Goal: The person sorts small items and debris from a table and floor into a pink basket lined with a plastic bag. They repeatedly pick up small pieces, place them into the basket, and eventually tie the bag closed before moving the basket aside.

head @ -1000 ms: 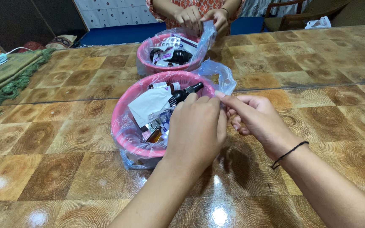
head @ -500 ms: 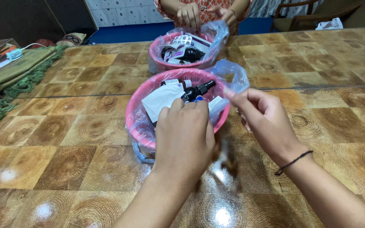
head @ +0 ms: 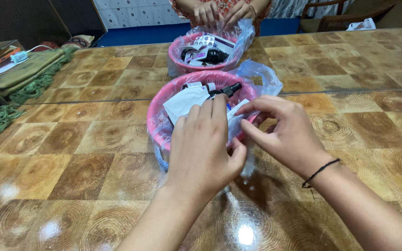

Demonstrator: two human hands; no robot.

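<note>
A pink basket (head: 160, 113) lined with a clear plastic bag (head: 262, 75) stands on the table in front of me. It holds a white paper (head: 184, 100), a dark dropper bottle (head: 225, 90) and small medicine packs. My left hand (head: 203, 151) lies over the basket's near right rim, its thumb and fingers pinching the bag's film. My right hand (head: 282, 132) is beside it, fingertips closed on the same film at the rim. The two hands nearly touch.
A second pink basket (head: 178, 45) in a plastic bag, with blister packs and a dark bottle, stands further back; another person's hands (head: 222, 11) hold its bag. Folded green cloth (head: 19, 72) lies at the left edge. A chair (head: 331, 18) stands at the back right.
My right hand has dropped from the bag's raised corner to the basket's near rim, close to my left hand. My left hand's fingers have stretched out over the rim.
</note>
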